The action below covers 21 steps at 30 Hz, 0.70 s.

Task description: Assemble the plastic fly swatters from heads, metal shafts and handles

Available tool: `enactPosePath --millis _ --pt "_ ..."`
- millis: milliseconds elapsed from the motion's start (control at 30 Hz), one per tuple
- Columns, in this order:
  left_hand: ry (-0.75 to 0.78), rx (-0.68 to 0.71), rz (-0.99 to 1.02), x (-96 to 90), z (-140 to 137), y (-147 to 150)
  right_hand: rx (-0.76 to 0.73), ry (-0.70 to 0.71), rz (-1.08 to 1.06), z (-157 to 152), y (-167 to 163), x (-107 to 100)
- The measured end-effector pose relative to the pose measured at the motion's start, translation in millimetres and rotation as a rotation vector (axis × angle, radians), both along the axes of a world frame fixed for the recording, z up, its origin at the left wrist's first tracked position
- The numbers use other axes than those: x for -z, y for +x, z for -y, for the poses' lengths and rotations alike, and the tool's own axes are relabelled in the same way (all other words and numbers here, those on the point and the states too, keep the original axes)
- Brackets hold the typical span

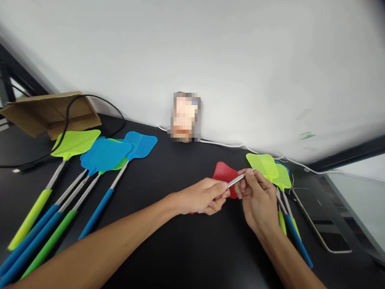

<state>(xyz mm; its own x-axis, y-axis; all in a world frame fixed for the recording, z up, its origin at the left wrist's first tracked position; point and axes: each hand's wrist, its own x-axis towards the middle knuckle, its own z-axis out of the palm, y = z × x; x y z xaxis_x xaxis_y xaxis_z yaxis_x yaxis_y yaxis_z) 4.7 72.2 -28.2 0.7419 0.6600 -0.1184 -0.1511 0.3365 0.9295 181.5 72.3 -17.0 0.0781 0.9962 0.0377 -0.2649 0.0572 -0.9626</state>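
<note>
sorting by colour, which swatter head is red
The swatter head showing between the left hand and right hand; the other heads are blue, green or yellow-green.

Your bare left forearm [126, 237] slants in from the near left toward the far right, its wrist [174, 203] nearly straight. Your bare left hand [207, 196] is wrapped in a fist-like grip, the thumb [219, 188] stretched along the top toward the right and the fingers [213, 207] curled underneath. Your bare right forearm [288, 257] runs from the near right, leaning leftward. Your bare right hand [259, 196], just beside the left one, pinches with thumb and forefinger, other fingers bent inward.
</note>
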Motion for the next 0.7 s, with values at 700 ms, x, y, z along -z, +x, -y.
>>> enactPosePath --millis 700 --pt "-0.005 0.156 -0.080 -5.5 -2.0 3.3 0.398 0.114 -0.101 -47.9 108.8 -11.9"
